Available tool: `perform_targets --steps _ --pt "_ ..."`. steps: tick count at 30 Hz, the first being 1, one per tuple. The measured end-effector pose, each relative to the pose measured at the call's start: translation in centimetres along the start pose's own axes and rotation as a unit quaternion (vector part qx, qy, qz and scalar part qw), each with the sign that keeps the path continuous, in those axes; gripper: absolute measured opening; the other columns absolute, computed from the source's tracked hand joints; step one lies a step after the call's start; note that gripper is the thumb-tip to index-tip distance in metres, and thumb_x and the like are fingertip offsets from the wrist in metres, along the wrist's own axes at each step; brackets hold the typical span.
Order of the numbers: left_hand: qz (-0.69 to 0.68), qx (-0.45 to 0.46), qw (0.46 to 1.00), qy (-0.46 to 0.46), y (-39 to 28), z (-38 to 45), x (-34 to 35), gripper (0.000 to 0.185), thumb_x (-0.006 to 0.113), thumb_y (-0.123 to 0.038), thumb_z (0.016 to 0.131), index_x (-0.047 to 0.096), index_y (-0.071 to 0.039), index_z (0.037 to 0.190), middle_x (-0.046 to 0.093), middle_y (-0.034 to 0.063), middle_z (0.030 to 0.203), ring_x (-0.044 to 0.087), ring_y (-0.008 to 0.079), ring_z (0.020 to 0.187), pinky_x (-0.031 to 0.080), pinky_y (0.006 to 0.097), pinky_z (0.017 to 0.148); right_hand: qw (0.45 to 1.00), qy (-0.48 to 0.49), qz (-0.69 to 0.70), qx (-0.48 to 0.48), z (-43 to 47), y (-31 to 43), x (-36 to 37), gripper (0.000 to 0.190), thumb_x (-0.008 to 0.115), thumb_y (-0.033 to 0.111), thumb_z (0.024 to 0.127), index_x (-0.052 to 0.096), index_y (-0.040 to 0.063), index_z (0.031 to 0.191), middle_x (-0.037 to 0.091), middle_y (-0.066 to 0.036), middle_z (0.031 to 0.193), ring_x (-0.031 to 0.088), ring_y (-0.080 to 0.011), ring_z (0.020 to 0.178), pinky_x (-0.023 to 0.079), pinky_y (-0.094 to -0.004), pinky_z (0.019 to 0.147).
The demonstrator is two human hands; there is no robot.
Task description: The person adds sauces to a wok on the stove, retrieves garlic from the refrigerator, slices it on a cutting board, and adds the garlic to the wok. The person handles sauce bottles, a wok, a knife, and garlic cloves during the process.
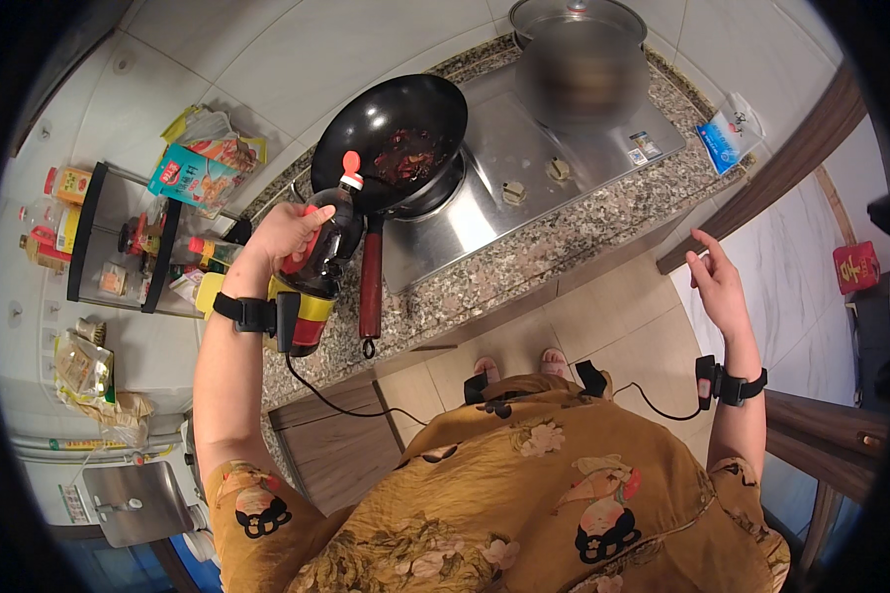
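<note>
My left hand [289, 233] grips the red handle of a large plastic bottle of dark liquid [326, 256], with a yellow and red label. Its red flip cap [351, 167] is raised, and the bottle's neck tilts toward the wok. A black wok [352, 130] rests tilted on the near-left burner, its red wooden handle [371, 282] pointing toward me. Inside lie dark red pieces of food [408, 156] in shiny liquid. I cannot tell whether liquid is leaving the bottle. Off to the right, my right hand [716, 285] hangs in the air with nothing in it, its fingers partly spread.
The steel gas hob [489, 222] sits in a speckled granite counter [564, 241]. A lidded pot [630, 22] stands behind a blurred area. Seasoning packets [200, 174] and a bottle rack [162, 256] line the left wall. A blue-white bag [728, 137] lies at the right.
</note>
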State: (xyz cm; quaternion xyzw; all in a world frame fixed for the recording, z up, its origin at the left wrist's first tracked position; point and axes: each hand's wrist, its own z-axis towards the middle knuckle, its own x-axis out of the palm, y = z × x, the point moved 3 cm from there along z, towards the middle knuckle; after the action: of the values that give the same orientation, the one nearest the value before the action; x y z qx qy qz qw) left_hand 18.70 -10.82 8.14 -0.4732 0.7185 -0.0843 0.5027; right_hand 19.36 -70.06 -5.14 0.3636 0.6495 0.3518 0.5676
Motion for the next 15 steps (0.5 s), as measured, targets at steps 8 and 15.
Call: perform_targets --steps 8,15 --pt "-0.041 -0.008 0.999 -0.013 0.5 0.0 -0.5 0.037 0.071 -0.038 0.092 0.053 -0.010 0.076 0.043 -0.0051 0.060 0.036 0.0067 0.046 0.028 0.0229 0.041 1.000 -0.003 0.002 0.000 -0.1 -0.2 -0.1 0.042 0.060 0.021 0.099 0.052 0.005 0.137 0.043 0.002 0.066 0.047 -0.0079 0.062 0.042 -0.0250 0.060" --pt "-0.041 -0.014 0.999 -0.024 1.0 0.1 -0.9 0.039 0.072 -0.039 0.091 0.052 -0.011 0.073 0.044 -0.0051 0.059 0.036 0.0067 0.046 0.027 0.0231 0.040 1.000 -0.004 0.009 -0.004 0.1 -0.4 0.0 0.041 0.060 0.021 0.099 0.053 0.005 0.136 0.043 0.002 0.065 0.047 -0.0076 0.062 0.042 -0.0248 0.060"
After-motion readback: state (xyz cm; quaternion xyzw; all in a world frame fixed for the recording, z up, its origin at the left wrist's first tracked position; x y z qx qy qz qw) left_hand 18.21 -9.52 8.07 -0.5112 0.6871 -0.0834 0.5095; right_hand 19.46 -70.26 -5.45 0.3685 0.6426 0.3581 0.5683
